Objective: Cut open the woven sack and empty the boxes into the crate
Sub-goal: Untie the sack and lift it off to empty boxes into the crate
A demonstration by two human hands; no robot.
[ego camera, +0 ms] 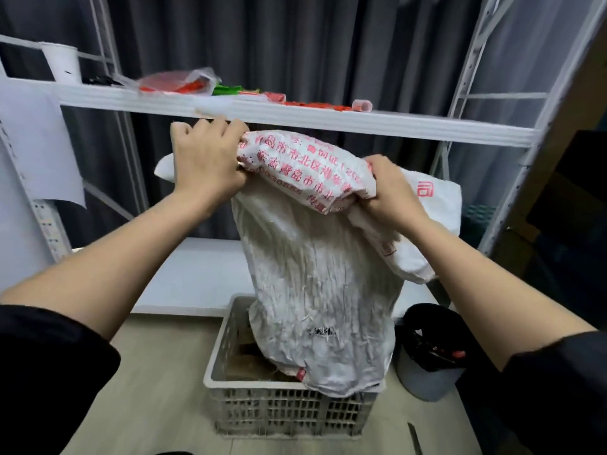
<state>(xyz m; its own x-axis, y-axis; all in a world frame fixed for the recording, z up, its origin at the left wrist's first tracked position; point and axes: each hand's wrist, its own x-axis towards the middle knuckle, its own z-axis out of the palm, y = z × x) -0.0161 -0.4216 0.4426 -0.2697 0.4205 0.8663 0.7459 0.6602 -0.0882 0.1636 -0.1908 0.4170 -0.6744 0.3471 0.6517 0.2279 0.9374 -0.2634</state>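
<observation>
Reaching forward from the bottom edge, two bare forearms in pushed-up black sleeves lift one white woven sack above one grey slatted crate on the floor. The crate sits just ahead of the person, and the sack's lower end hangs inside its rim, draped over the near right corner. This looks deliberate: the sack appears upended, mouth down, so that whatever is inside falls straight into the crate.

Brown boxes show in the crate beside the sack's mouth. How many there are cannot be told, since the sack hides most of them.

To the right of the crate, touching or nearly touching it, stands one round bin lined with a black bag.

Higher up, the left hand has its fingers curled tightly around a bunched fold at the sack's top left. The right hand grips the fabric at the top right, fingers closed into the cloth. Both hold the closed bottom end high, probably to shake out the contents. Red print covers the bunched top; a loose flap trails off to the right.

The sack's body looks crumpled and slack, so most of the load seems already out.

Behind the sack runs one white shelf, carrying red and green packets and one white cup. Dark curtains hang at the back.
</observation>
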